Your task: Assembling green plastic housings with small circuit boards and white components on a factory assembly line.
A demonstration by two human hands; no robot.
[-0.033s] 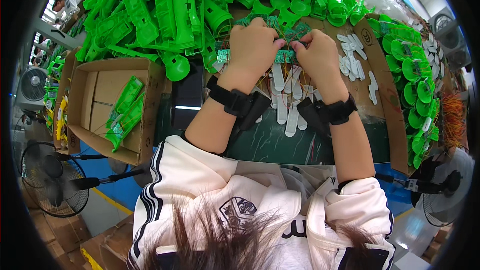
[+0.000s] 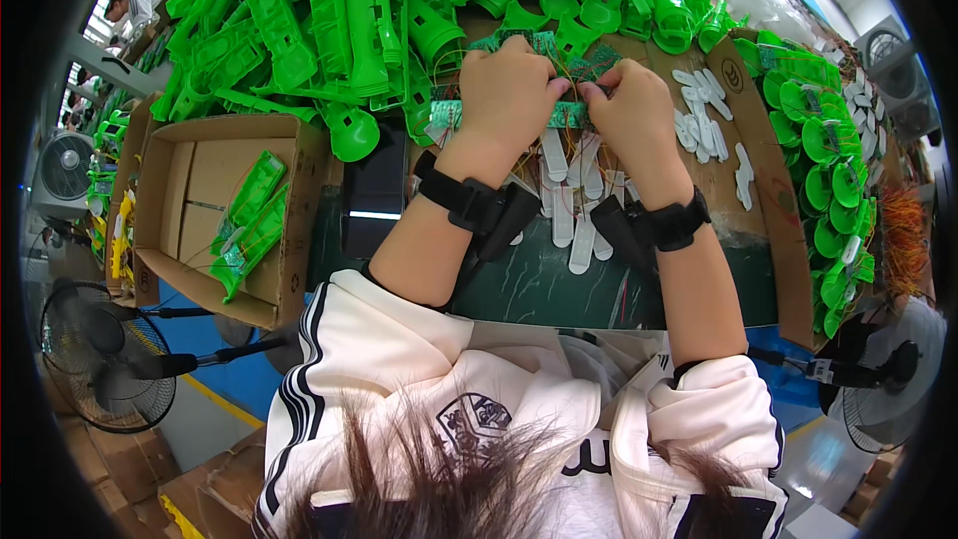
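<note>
My left hand [image 2: 507, 98] is closed in a pinch above a row of green circuit boards [image 2: 448, 115], its wrist crossing over them. Close to its right, my right hand [image 2: 636, 105] pinches too, thumb and forefinger pressed together. Thin wires run between the two sets of fingertips, but what each pinch holds is too small to make out. More green circuit boards [image 2: 597, 62] with thin wires lie just beyond the hands. Below the boards, several white flat strips [image 2: 556, 155] lie overlapping on the dark green table [image 2: 519, 284]. Both wrists carry black straps.
Green plastic shells [image 2: 349, 30] are heaped along the far side. A cardboard box [image 2: 165, 190] at left holds wired green shells [image 2: 261, 202]. A dark flat device [image 2: 372, 202] lies beside it. White pieces [image 2: 702, 110] lie at right, before a cardboard wall [image 2: 763, 190] with green parts [image 2: 833, 190] beyond.
The row of circuit boards under my left hand has shifted slightly left. Both hands keep nearly the same place and pinch.
</note>
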